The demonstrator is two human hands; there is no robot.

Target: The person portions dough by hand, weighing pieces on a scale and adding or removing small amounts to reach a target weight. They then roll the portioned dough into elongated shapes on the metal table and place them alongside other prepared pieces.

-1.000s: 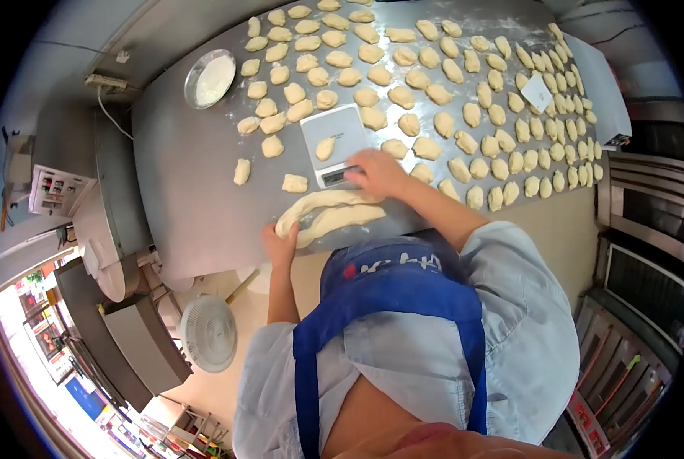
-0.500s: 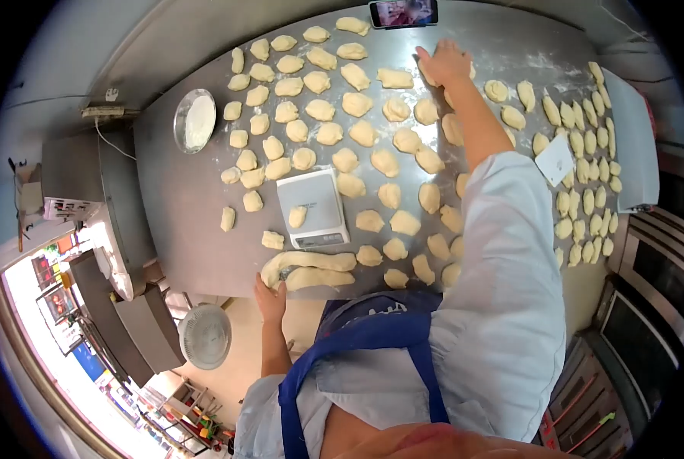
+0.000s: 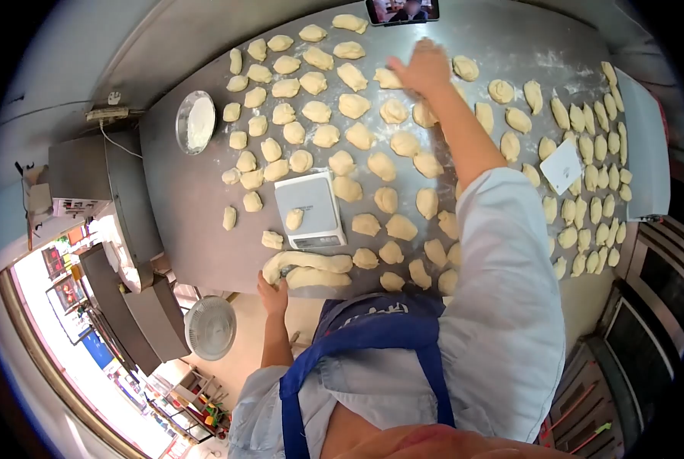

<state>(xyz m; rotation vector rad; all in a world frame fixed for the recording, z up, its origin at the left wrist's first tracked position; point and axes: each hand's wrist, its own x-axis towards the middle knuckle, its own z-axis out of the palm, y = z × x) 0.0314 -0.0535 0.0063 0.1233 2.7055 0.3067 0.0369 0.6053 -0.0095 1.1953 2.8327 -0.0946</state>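
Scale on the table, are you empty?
No, a small lump of dough is sitting on top of the scale.

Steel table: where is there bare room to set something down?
The widest free patch of the steel table is at its left end, between the metal bowl, the left edge and the dough strips. Another, flour-dusted, lies along the far edge, right of the phone. Dough pieces crowd the middle and right end.

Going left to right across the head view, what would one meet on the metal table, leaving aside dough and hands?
Metal bowl with white contents → scale → phone at the far edge → white card-like piece.
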